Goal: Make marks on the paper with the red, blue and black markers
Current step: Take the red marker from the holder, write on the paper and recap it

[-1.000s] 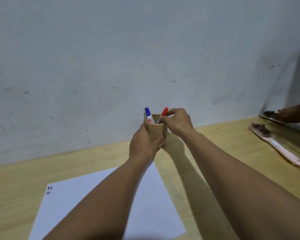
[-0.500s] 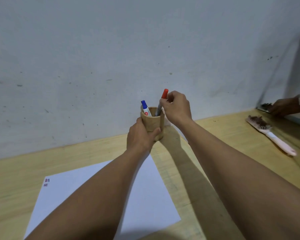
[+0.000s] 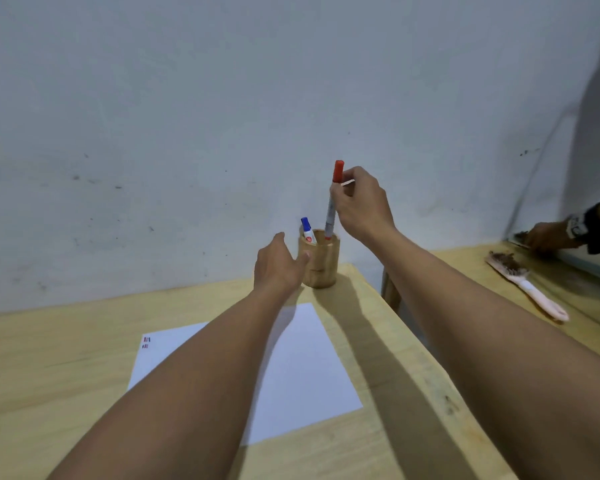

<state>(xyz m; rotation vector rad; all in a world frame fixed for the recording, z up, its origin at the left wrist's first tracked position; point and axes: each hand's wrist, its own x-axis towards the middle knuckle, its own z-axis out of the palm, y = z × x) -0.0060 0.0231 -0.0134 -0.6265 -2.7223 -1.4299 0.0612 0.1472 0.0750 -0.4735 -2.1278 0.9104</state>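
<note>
A round wooden pen holder (image 3: 321, 263) stands on the wooden table (image 3: 49, 358) near the wall. A blue-capped marker (image 3: 307, 229) leans inside it. My right hand (image 3: 359, 206) pinches the red-capped marker (image 3: 333, 199) and holds it upright, its lower end still at the holder's rim. My left hand (image 3: 279, 263) sits just left of the holder, fingers spread, thumb against the holder's side. A white sheet of paper (image 3: 302, 368) lies in front of the holder, with small red and blue marks (image 3: 146, 342) at its far left corner. No black marker shows.
The table's right edge runs past the holder. A second wooden surface (image 3: 534, 299) lies to the right with a pink-handled brush (image 3: 530, 289) on it. Another person's hand (image 3: 551, 237) with a wristwatch rests at its far end. A grey wall stands right behind.
My right hand has lifted the red marker almost out of the holder. My left hand has let go of the holder and opened beside it. The view tilted down.
</note>
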